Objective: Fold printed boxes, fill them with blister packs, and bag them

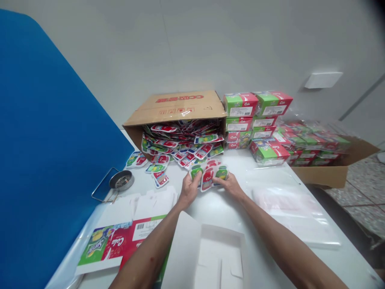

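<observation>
Pouches (207, 177) held btwn L hand (190, 190) & R hand (229, 186).

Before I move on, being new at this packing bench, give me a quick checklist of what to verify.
1. Left hand and right hand both on the printed packets: ok.
2. Number of packets held: cannot tell, the fingers hide them.
3. Packets contained in the tipped cardboard carton: not ok, many have spilled out.
4. White box open near the hands: ok.
5. Printed Cola box sheet lying flat: ok.
</observation>
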Motion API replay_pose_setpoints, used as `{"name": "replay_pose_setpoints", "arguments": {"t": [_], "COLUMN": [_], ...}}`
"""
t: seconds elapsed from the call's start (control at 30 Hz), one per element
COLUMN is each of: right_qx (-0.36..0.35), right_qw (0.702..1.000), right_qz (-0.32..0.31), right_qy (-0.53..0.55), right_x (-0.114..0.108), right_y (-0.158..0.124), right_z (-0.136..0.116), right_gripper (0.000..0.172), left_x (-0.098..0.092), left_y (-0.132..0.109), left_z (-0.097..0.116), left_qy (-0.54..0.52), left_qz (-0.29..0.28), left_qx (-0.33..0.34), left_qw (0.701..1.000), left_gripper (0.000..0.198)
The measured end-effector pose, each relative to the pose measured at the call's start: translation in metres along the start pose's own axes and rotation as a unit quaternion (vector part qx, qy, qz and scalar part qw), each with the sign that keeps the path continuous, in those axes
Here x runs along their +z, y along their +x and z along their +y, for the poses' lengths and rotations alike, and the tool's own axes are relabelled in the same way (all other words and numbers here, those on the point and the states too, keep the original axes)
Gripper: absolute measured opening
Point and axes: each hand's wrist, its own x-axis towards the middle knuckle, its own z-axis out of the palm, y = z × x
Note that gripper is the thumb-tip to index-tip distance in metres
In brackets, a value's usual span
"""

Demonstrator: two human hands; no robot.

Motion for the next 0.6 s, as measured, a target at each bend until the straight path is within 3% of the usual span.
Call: {"name": "replay_pose_setpoints", "arguments": {"t": [0.17, 0.3, 0.37, 0.43, 0.5, 0.6], "right_qx": [-0.026, -0.033, -0.020, -0.012, -0.019, -0.021], "right_qw": [0.994, 0.996, 0.998, 0.997, 0.993, 0.991], "right_qz": [0.106, 0.082, 0.040, 0.006, 0.001, 0.014], "right_qy": [-0.020, -0.016, -0.042, -0.082, -0.116, -0.129], "right_x": [0.007, 0.002, -0.003, -0.006, -0.008, -0.006], "right_y": [-0.004, -0.014, -0.021, -0.026, -0.028, -0.026], "right_z": [0.023, 0.023, 0.020, 0.016, 0.013, 0.011], "right_gripper": [0.066, 0.107, 0.103, 0.087, 0.077, 0.077], "left_x": [0.004, 0.002, 0.001, 0.000, 0.000, 0.002], "left_y": [-0.010, -0.017, -0.022, -0.026, -0.028, -0.026], "left_z": [-0.009, -0.016, -0.022, -0.031, -0.040, -0.047], "left_qy": [0.074, 0.116, 0.106, 0.097, 0.096, 0.093], "left_qz": [-0.043, -0.013, -0.021, -0.040, -0.053, -0.052], "left_qx": [0.013, 0.016, 0.015, 0.002, -0.024, -0.045], "left_qw": [0.996, 0.993, 0.994, 0.994, 0.994, 0.993], "left_gripper": [0.058, 0.044, 0.050, 0.071, 0.089, 0.100]}}
